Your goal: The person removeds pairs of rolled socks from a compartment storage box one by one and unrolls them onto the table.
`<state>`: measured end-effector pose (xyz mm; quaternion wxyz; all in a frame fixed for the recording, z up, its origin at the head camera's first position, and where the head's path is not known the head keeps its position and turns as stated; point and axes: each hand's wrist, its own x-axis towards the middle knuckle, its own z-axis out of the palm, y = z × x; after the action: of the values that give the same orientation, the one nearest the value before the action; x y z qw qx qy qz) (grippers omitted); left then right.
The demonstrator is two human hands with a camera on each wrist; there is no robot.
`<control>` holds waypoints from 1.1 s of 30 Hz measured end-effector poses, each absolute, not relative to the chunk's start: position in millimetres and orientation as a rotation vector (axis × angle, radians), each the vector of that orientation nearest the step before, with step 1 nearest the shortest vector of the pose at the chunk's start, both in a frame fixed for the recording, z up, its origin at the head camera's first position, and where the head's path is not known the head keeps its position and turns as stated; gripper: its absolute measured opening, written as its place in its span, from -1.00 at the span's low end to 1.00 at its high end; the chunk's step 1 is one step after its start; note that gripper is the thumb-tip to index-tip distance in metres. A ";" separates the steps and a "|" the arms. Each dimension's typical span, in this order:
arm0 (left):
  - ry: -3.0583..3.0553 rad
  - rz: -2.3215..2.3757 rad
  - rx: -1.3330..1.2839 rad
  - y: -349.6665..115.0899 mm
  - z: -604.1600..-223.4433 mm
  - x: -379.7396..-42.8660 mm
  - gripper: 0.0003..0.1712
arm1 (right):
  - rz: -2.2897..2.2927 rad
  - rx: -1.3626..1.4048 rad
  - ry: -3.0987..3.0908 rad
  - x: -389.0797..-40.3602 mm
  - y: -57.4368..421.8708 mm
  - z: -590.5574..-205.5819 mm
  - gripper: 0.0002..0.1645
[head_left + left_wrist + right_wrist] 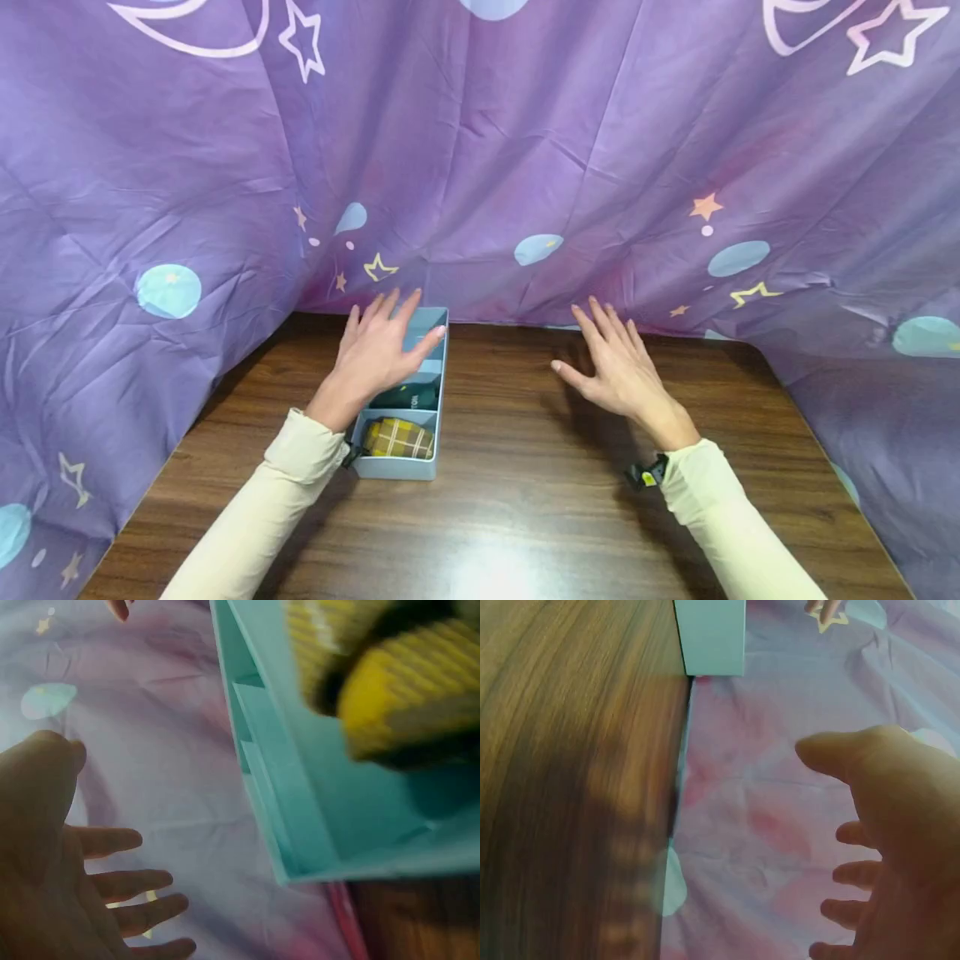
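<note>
Palm down with fingers spread, the left hand (377, 350) hovers above a light blue divided box (394, 468) and hides part of it. In the box's near compartment lies a folded yellow-brown plaid cloth (399, 438), also seen blurred in the left wrist view. A dark green folded cloth (416, 397) with pale lettering fills the compartment behind it. The far part of the box shows bare blue walls where the hand does not cover it. To the right, the right hand (621, 371) is held over the table with spread fingers, touching nothing.
The box stands on the left part of a dark wood-grain table (517, 467). A purple curtain (487, 183) with stars and moons hangs along the back and both sides. Black straps with small devices (647, 475) sit at the wrists.
</note>
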<state>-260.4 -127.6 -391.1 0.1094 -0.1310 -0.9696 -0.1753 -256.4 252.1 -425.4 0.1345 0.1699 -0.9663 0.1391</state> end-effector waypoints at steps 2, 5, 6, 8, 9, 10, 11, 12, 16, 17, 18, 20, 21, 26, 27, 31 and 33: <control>-2.796 -0.530 -0.399 -133.1 -394.2 -259.4 -0.09 | 0.427 0.518 -2.762 -256.3 251.6 -426.8 0.10; -2.731 -0.544 -0.406 -141.2 -398.0 -258.1 -0.20 | 0.467 0.551 -2.704 -256.2 249.4 -427.7 0.00; -2.720 -0.553 -0.400 -143.7 -399.1 -257.4 -0.23 | 0.476 0.562 -2.686 -256.2 248.2 -427.6 -0.02; -2.710 -0.574 -0.383 -148.4 -401.1 -256.3 -0.27 | 0.496 0.581 -2.657 -255.9 245.6 -426.9 -0.06; -2.709 -0.584 -0.376 -150.5 -402.5 -255.8 -0.29 | 0.503 0.589 -2.645 -255.6 244.1 -426.2 -0.07; -2.715 -0.597 -0.365 -152.3 -403.6 -255.2 -0.30 | 0.506 0.598 -2.634 -255.4 242.6 -425.6 -0.08; -2.721 -0.609 -0.354 -154.1 -404.9 -254.6 -0.30 | 0.510 0.608 -2.625 -254.8 240.9 -424.9 -0.09; -2.729 -0.626 -0.343 -155.6 -406.2 -254.0 -0.31 | 0.515 0.616 -2.616 -254.1 239.2 -424.0 -0.10; -2.765 -0.679 -0.300 -160.5 -412.4 -252.8 -0.32 | 0.521 0.654 -2.576 -251.7 232.3 -422.8 -0.14; -2.770 -0.690 -0.293 -161.5 -413.8 -252.8 -0.32 | 0.523 0.661 -2.567 -251.1 230.6 -422.7 -0.15; -2.777 -0.700 -0.288 -162.4 -415.4 -252.7 -0.32 | 0.524 0.667 -2.559 -250.3 228.8 -422.4 -0.15; -2.790 -0.713 -0.273 -164.3 -418.9 -252.7 -0.33 | 0.533 0.679 -2.550 -248.7 225.1 -421.7 -0.16; -2.796 -0.720 -0.263 -165.2 -420.5 -252.6 -0.33 | 0.539 0.685 -2.545 -247.7 223.3 -421.1 -0.17; -2.787 -0.765 -0.232 -169.6 -429.3 -252.5 -0.39 | 0.562 0.708 -2.533 -242.4 214.2 -417.7 -0.18; -2.768 -0.775 -0.239 -170.3 -430.9 -252.5 -0.42 | 0.564 0.711 -2.531 -241.5 212.6 -417.3 -0.19; -2.662 -0.792 -0.280 -172.9 -439.5 -254.7 -0.54 | 0.580 0.722 -2.515 -238.7 208.3 -417.5 -0.21; -2.620 -0.792 -0.290 -174.3 -443.6 -255.9 -0.61 | 0.588 0.728 -2.508 -237.6 206.7 -418.1 -0.23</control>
<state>-255.9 -174.3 -443.6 0.1933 -0.1034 -0.9340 -0.2823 -237.6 206.7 -418.1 0.2303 0.2647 -0.9117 0.2137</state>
